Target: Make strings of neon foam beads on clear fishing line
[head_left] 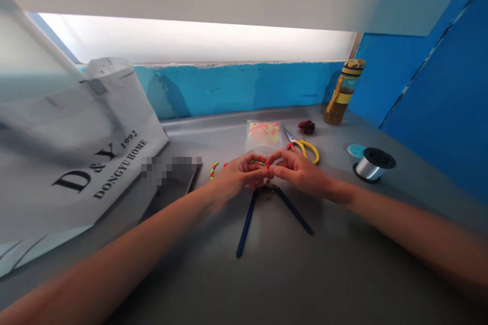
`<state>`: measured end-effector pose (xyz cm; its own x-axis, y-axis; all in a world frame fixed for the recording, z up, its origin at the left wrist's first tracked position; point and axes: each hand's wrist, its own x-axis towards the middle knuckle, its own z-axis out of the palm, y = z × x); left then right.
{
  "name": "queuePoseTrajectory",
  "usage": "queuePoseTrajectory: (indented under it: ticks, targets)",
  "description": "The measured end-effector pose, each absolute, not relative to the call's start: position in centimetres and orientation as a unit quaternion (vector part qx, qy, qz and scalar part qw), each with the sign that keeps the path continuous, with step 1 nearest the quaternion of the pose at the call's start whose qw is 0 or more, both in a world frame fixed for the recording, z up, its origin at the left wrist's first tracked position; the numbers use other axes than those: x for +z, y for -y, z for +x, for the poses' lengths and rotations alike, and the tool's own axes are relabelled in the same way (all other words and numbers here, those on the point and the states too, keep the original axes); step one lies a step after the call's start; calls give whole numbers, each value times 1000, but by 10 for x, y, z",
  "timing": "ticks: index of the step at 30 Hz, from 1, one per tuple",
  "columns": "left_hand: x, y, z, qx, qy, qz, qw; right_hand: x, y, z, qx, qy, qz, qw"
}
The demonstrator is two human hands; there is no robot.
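My left hand [244, 175] and my right hand [295, 170] meet over the middle of the table. Both are closed, fingertips pinching a string of red and yellow-green beads [259, 163]. A red bead shows between the fingertips; the rest there is hidden by fingers. More of the beads [214, 170] show to the left, beyond my left hand. Just below my hands lie pliers with dark blue handles [247, 223] spread apart; their jaws are partly covered. A clear packet of pink and yellow beads [264, 133] lies behind my hands, near yellow-and-red-handled scissors [301, 146].
A white shopping bag [95, 162] stands at the left, with a dark flat object [170, 188] beside it, partly blurred. To the right are a spool of clear line [372, 166], a turquoise disc [356, 151] and a bottle [341, 99]. A dark red bundle [306, 127] lies behind the scissors.
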<state>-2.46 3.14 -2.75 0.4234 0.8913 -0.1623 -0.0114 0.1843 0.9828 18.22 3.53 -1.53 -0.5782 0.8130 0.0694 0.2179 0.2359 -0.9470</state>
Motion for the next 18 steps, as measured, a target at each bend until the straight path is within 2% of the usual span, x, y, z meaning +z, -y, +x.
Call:
queuePoseTrajectory:
  ticks: [18]
  targets:
    - [-30,-32,-21,284,-419,608,612,-31,-37,185,410,802,-361,241]
